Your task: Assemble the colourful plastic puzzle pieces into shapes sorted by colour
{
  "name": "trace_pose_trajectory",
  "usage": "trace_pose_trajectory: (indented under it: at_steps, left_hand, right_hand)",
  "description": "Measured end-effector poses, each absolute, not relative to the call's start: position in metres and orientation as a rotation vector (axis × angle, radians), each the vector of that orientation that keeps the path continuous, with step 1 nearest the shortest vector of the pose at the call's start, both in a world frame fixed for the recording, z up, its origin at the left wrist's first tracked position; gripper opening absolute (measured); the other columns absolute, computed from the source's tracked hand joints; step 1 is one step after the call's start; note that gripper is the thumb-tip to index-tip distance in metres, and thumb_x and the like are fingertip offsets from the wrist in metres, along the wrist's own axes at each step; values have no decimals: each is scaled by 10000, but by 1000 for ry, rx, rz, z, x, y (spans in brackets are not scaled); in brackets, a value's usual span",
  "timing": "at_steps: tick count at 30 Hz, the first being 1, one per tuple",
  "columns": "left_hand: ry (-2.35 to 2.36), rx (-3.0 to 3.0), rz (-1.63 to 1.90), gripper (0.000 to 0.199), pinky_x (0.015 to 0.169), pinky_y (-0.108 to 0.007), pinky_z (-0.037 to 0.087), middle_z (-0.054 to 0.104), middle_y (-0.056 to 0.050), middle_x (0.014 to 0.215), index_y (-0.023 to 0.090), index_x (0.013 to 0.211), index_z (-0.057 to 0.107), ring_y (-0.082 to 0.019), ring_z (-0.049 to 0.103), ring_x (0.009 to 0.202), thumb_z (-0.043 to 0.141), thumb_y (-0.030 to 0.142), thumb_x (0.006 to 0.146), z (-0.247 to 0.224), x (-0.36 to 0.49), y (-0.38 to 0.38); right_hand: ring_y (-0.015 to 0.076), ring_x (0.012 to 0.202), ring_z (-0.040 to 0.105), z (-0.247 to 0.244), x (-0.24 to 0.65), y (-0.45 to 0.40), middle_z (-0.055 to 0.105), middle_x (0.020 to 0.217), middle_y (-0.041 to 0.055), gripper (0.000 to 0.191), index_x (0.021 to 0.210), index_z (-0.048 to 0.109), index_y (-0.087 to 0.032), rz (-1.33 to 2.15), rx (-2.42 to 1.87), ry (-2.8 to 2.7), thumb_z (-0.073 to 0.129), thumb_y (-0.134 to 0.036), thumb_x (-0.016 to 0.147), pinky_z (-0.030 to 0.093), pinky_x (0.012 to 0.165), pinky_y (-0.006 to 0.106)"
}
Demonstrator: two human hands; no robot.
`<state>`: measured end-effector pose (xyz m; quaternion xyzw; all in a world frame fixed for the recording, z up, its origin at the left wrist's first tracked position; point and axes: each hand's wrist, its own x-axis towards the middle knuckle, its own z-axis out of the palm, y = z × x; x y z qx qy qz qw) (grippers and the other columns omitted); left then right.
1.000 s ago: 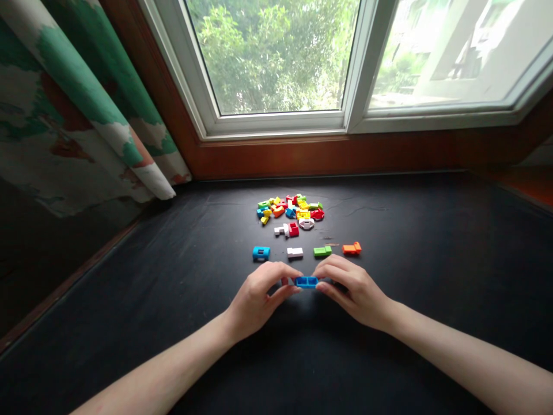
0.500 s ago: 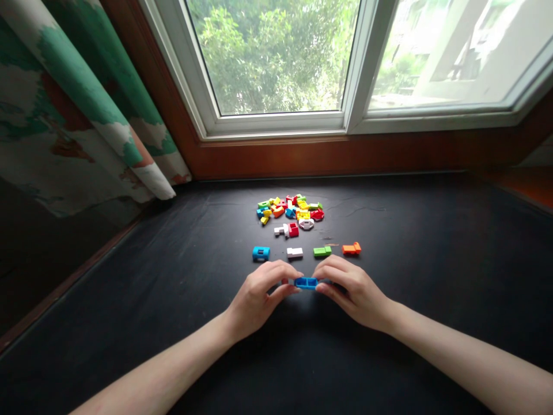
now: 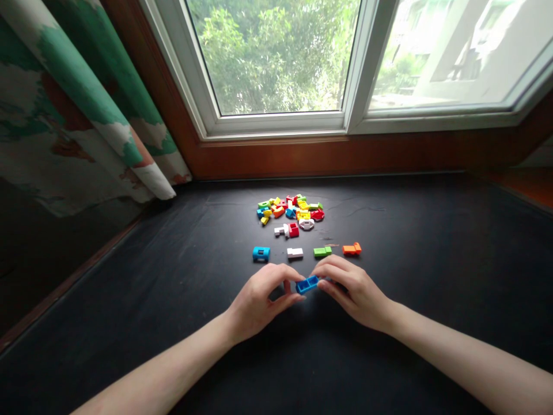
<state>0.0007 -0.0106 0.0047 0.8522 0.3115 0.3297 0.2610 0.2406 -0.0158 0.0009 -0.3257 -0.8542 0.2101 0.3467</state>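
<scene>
A small blue plastic toy block (image 3: pixel 307 284) with an open, divided hollow is held tilted just above the table, its right end higher. My left hand (image 3: pixel 261 300) has its thumb and index finger curved around the block's left end. At the other end, my right hand (image 3: pixel 352 288) pinches it between thumb and fingers. Just beyond my hands lie a blue rounded block (image 3: pixel 261 253), a white block (image 3: pixel 295 253), a green block (image 3: pixel 322 252) and an orange block (image 3: pixel 351 248), spaced in a row.
Farther back, a heap of mixed coloured blocks (image 3: pixel 285 207) lies on the black tabletop (image 3: pixel 151 300). In front of it are joined white and red pieces (image 3: pixel 287 230) and a white ring-shaped piece (image 3: pixel 306 224). A window (image 3: pixel 276 124) and a patterned curtain (image 3: pixel 86 115) border the table.
The blue toy block has turned from level to slanted, its left end dropping toward me and its right end rising. My left fingers have spread slightly; the row of blocks is unchanged.
</scene>
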Motion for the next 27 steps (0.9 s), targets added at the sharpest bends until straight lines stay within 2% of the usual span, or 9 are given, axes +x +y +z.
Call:
trace_pose_trajectory:
  at_steps: [14, 27]
  left_hand:
    - [746, 2435, 881, 232, 755, -287, 500, 708, -49, 880, 159, 987, 629, -156, 633, 741, 577, 384, 964, 8, 3, -11]
    - [769, 2460, 825, 203, 757, -299, 490, 705, -42, 840, 174, 920, 622, -173, 645, 760, 604, 375, 948, 9, 5, -11]
  right_hand:
    - [194, 902, 628, 1, 240, -15, 654, 973, 82, 158, 1051, 621, -201, 578, -832, -2211, 467, -219, 1019, 532, 803, 310]
    - [195, 901, 624, 0, 240, -15, 643, 974, 79, 124, 1037, 592, -210, 582, -832, -2205, 475, -242, 1016, 536, 810, 315]
